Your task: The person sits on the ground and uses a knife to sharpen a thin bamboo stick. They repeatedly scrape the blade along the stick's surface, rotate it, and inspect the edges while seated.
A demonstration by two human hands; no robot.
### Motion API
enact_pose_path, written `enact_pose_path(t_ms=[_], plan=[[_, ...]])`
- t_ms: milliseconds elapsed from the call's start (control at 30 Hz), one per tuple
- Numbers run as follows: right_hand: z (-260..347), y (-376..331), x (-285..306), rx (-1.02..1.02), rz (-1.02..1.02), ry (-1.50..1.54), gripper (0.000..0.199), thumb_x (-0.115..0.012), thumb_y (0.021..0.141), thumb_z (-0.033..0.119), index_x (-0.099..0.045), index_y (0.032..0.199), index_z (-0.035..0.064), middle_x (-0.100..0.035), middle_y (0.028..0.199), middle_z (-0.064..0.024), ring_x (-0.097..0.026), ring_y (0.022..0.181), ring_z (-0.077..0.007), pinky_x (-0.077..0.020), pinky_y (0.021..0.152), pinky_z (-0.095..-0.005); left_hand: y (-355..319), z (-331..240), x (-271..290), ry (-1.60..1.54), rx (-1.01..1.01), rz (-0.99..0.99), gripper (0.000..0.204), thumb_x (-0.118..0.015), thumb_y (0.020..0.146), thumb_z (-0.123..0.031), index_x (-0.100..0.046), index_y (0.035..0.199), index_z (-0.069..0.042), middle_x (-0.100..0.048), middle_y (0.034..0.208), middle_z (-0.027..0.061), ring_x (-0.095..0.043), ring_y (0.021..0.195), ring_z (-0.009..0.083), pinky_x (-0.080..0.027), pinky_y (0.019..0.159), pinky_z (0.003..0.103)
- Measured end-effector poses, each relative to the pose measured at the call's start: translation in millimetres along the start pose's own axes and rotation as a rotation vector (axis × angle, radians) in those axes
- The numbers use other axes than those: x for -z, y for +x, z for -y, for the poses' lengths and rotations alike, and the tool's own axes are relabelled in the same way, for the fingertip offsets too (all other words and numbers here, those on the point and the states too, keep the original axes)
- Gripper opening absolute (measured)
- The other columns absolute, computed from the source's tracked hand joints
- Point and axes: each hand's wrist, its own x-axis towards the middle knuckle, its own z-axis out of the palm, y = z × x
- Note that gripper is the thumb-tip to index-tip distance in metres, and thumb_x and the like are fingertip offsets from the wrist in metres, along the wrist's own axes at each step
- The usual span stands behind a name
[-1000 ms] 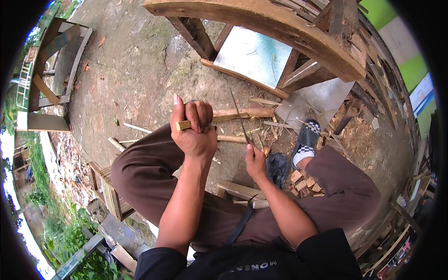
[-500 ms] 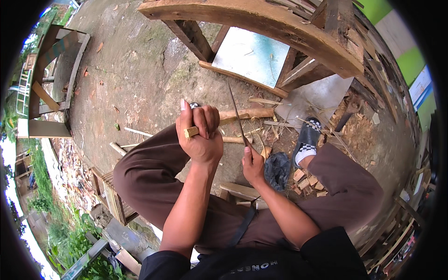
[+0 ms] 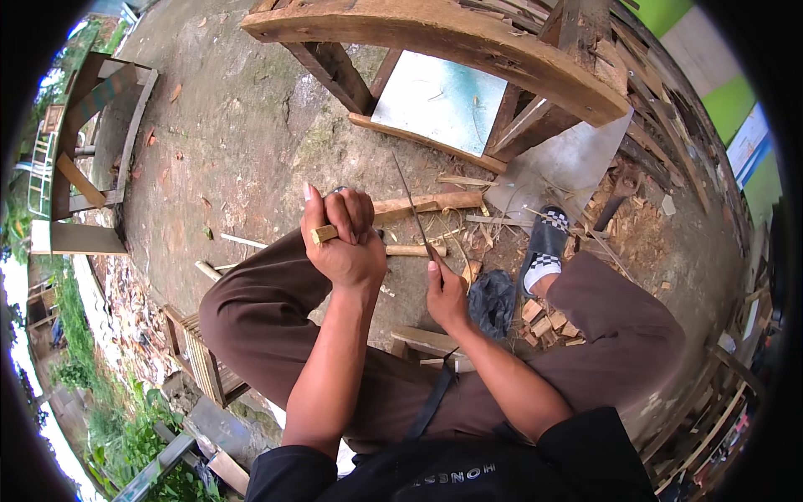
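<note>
My left hand (image 3: 345, 241) is clenched around a tool with a pale wooden handle (image 3: 324, 234); its squared butt end sticks out to the left, and any blade is hidden behind my fingers. My right hand (image 3: 447, 294) pinches the lower end of a thin dark sliver of wood (image 3: 412, 209) that points up and away from me. The two hands are a short way apart above my knees. A round wooden stick (image 3: 427, 203) lies on the ground just beyond them.
I sit with brown trousers, my sandalled foot (image 3: 544, 247) among wood chips and offcuts (image 3: 544, 314). A dark cloth (image 3: 492, 299) lies by my right hand. A heavy curved timber frame (image 3: 452, 38) stands ahead, over a pale sheet (image 3: 439, 100). Wooden frames (image 3: 92, 125) stand left on bare dirt.
My left hand moved a little right toward the sliver, then drew back left. My right hand and the sliver have barely shifted.
</note>
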Motion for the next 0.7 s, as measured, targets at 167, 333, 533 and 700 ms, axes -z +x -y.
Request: enact_pose_path(t_ms=[167,333,533,700], plan=[[-1,-3,-10,0.300,-0.184,0.122,0.040,-0.044,0.106,0.026,-0.054,0.141,0.0092,-0.053,0.064,-0.0222,-0.058,0.056,-0.0360,-0.0457,0.056,-0.0431,-5,2,-2,-0.001,0.003,0.042,0.065,-0.034,0.109,-0.034,-0.029,0.047,-0.015,-0.023,0.044,-0.0020,-0.019,0.044,0.0120,-0.018,0.047,0.031],[-4,0,-6,0.012,-0.069,0.040,0.040,-0.044,0.106,0.025,-0.054,0.141,0.0094,-0.055,0.065,-0.0222,-0.058,0.054,-0.0358,-0.0448,0.055,-0.0430,-2,1,-1,0.022,0.007,0.013,0.065,-0.032,0.109,-0.035,-0.030,0.047,-0.016,-0.023,0.046,-0.0018,-0.019,0.046,0.0119,-0.019,0.050,0.031],[-12,2,-13,-0.061,-0.089,-0.002,0.040,-0.045,0.105,0.024,-0.054,0.141,0.0075,-0.058,0.065,-0.0234,-0.062,0.058,-0.0392,-0.0448,0.054,-0.0447,-2,5,-5,-0.001,-0.027,0.038,0.064,-0.032,0.109,-0.033,-0.029,0.047,-0.015,-0.025,0.045,-0.0005,-0.020,0.046,0.0125,-0.019,0.049,0.032],[-8,2,-17,0.111,-0.153,0.070,0.040,-0.044,0.106,0.024,-0.054,0.139,0.0059,-0.061,0.072,-0.0254,-0.065,0.066,-0.0402,-0.0470,0.059,-0.0468,-1,2,-3,0.022,-0.030,-0.013,0.064,-0.032,0.109,-0.033,-0.029,0.048,-0.014,-0.024,0.045,-0.0002,-0.020,0.045,0.0125,-0.019,0.049,0.032]])
